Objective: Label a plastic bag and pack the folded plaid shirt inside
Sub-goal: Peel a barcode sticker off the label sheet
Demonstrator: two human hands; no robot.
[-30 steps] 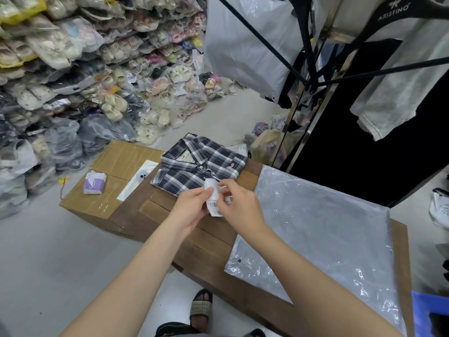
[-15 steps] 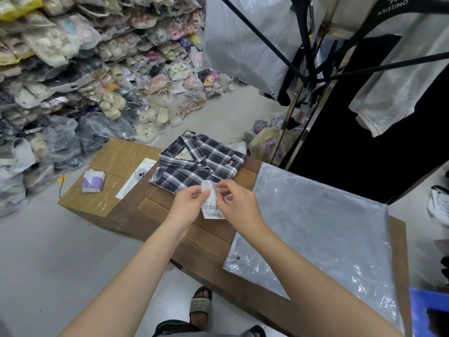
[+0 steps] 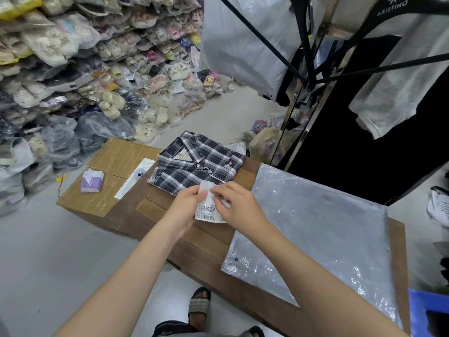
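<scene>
Barcode label [image 3: 206,210], pinched over the surface [image 3: 189,242].
Fingers of left hand [image 3: 187,205] and right hand [image 3: 239,206] curl on its top edge. Folded plaid shirt [image 3: 194,164] just beyond; plastic bag [image 3: 315,234] flat at right; tissue pack [image 3: 91,181] far left.

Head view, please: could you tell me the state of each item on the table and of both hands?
Plaid shirt: folded, lying on the table, unbagged.
Plastic bag: flat on the table, empty, no label visible.
Barcode label: held above the table, between both hands.
Left hand: pinches the label's left edge.
Right hand: pinches the label's right side.
</scene>
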